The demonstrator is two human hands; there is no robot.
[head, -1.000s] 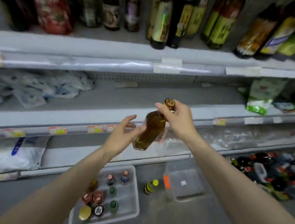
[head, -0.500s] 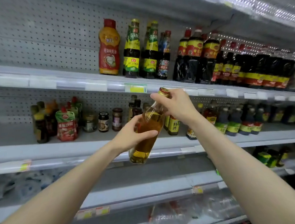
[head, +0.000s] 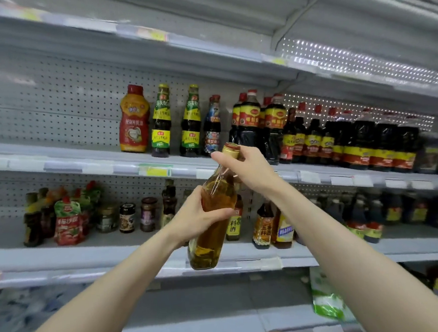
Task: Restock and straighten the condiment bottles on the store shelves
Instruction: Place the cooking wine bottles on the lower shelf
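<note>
I hold a clear bottle of amber liquid (head: 210, 234) tilted in front of the shelves, its gold cap up and to the right. My left hand (head: 195, 217) wraps around the bottle's body. My right hand (head: 249, 168) grips the neck just below the cap. Behind the bottle, the middle shelf (head: 130, 251) carries cooking wine bottles (head: 263, 225) to the right, with jars and red sauce pouches (head: 68, 225) to the left. The upper shelf (head: 94, 162) holds a red sauce bottle (head: 133, 120), green-labelled bottles (head: 161, 123) and a long row of dark soy sauce bottles (head: 354, 139).
Bare shelf space lies on the left of the upper shelf and between the jars (head: 148, 214) and the cooking wine on the middle one. A green and white bag (head: 325, 299) lies on the lower shelf at right. Price-tag strips run along each shelf edge.
My view has swung up from the floor bins to the upper shelves. Both hands have raised the bottle, and my left hand has closed around its body.
</note>
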